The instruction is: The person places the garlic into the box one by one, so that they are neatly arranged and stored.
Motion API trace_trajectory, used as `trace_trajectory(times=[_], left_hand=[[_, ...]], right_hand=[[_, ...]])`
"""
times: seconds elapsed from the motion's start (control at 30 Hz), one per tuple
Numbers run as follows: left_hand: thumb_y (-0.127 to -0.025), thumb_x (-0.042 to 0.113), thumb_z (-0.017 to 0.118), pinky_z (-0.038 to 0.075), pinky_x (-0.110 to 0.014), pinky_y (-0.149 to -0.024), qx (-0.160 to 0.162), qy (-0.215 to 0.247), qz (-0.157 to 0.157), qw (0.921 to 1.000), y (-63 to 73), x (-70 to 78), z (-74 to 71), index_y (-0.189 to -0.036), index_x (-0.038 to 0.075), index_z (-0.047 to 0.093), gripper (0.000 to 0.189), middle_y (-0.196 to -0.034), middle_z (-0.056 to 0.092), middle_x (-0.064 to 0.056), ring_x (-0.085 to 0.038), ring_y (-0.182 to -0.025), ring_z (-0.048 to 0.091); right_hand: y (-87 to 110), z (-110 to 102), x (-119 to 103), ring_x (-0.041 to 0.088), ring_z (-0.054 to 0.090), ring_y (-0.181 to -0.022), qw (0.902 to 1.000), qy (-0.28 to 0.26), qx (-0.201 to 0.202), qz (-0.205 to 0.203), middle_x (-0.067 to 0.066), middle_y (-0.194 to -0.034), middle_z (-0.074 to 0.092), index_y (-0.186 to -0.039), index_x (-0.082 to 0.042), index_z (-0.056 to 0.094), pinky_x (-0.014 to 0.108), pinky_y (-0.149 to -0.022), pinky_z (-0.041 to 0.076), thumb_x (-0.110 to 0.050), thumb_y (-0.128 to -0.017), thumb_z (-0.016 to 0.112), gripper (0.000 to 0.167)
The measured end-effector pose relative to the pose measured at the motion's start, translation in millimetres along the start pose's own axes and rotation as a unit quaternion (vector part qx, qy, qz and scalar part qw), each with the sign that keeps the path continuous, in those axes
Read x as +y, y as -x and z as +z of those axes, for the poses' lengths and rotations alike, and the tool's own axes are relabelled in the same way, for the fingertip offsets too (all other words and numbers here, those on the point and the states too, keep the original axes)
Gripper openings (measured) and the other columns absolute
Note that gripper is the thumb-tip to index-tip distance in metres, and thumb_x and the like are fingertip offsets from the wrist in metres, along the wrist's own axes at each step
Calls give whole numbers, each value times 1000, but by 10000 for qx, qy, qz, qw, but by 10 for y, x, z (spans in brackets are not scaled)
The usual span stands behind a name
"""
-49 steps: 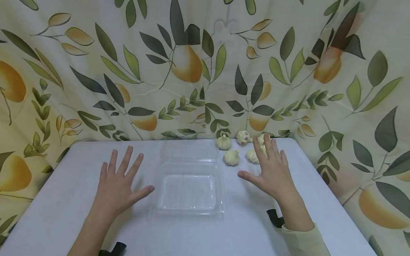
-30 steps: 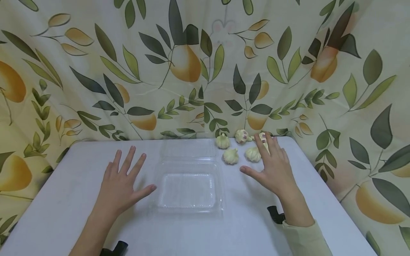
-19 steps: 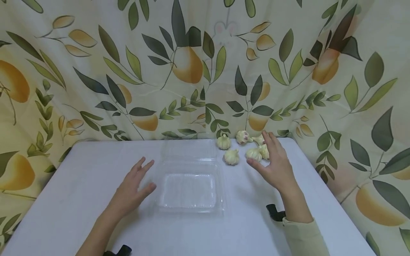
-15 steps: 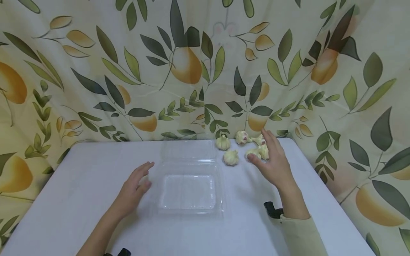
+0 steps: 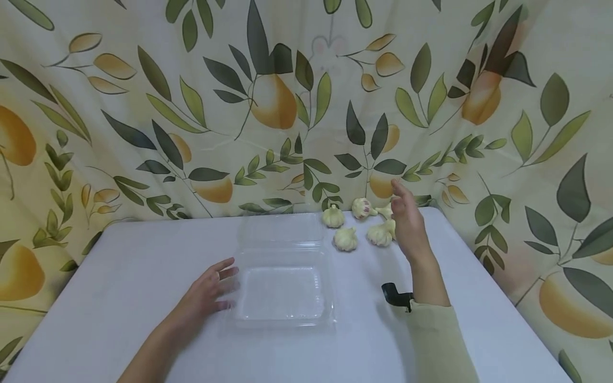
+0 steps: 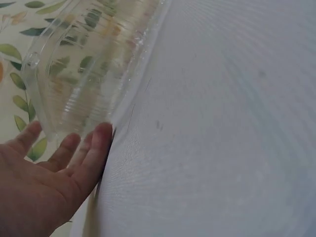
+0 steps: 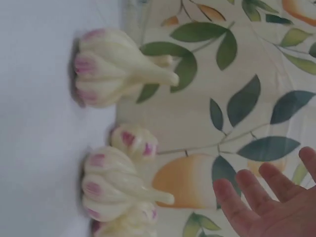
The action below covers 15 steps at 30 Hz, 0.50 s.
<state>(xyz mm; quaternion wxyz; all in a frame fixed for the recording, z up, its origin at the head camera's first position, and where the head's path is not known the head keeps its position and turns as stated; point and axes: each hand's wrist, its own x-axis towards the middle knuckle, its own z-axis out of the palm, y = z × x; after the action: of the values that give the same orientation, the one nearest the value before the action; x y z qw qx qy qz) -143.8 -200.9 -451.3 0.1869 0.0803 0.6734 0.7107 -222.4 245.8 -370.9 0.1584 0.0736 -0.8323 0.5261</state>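
Observation:
A clear plastic clamshell container (image 5: 282, 292) lies opened out on the table, its lid (image 5: 281, 230) folded back toward the far edge. My left hand (image 5: 207, 292) is at the container's left side, fingers parted and fingertips right at the rim; in the left wrist view that hand (image 6: 64, 173) reaches the container's edge (image 6: 74, 89). Several pale garlic bulbs (image 5: 345, 239) sit at the back right. My right hand (image 5: 411, 226) hovers beside them with extended fingers, overlapping part of the group. The right wrist view shows purple-streaked garlic bulbs (image 7: 111, 69) apart from the hand (image 7: 271, 210).
A white-covered table (image 5: 143, 266) spans the space. Right behind it hangs a curtain (image 5: 306, 106) printed with fruit and leaves. A black wrist mount (image 5: 396, 295) juts from the right forearm.
My left hand has moved down and right from above the table to the container's left rim. The right hand has turned edge-on beside the garlic bulbs. Container and bulbs stay put.

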Motion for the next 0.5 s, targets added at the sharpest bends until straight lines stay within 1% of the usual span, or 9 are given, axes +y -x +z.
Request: trace_trajectory(times=[0.1, 0.2, 0.3, 0.37, 0.5], left_hand=[[-108, 35, 32, 51, -47, -97, -75, 185, -170, 9997, -11, -28, 24, -158, 11, 21, 57, -161, 23, -20, -46, -143, 30], [-108, 35, 34, 51, -47, -97, -46, 271, -352, 9990, -7, -49, 40, -158, 15, 22, 55, -161, 23, -17, -44, -144, 28], [-108, 32, 36, 52, -45, -97, 39, 218, -421, 9989, 2, -64, 42, -158, 17, 25, 54, -161, 25, -16, -42, -143, 30], [-108, 31, 38, 52, -45, -96, 83, 133, -411, 9990, 10, -60, 33, -158, 17, 26, 53, -160, 26, -16, -42, -143, 31], [-106, 27, 44, 52, -45, -96, 160, 38, -461, 9988, 5, -59, 27, -157, 18, 27, 54, -159, 28, -16, -40, -141, 33]], right_hand=[[-7, 68, 59, 41, 27, -146, 9995, -196, -229, 52, 15, -160, 28, -159, -20, 23, 65, -113, 27, -52, -105, 31, 63], [7, 148, 119, 42, 28, -146, 9985, 62, -516, 154, 16, -160, 28, -159, -17, 22, 64, -112, 30, -52, -105, 36, 65], [40, 220, 169, 41, 28, -146, 9960, 386, -753, 298, 16, -161, 28, -159, -19, 21, 63, -111, 33, -52, -103, 44, 68], [57, 264, 211, 41, 29, -146, 9943, 529, -841, 385, 14, -161, 29, -159, -21, 22, 62, -110, 35, -52, -101, 49, 71], [83, 310, 280, 40, 30, -145, 9932, 511, -953, 435, 10, -161, 30, -159, -24, 23, 62, -112, 33, -52, -97, 58, 77]])
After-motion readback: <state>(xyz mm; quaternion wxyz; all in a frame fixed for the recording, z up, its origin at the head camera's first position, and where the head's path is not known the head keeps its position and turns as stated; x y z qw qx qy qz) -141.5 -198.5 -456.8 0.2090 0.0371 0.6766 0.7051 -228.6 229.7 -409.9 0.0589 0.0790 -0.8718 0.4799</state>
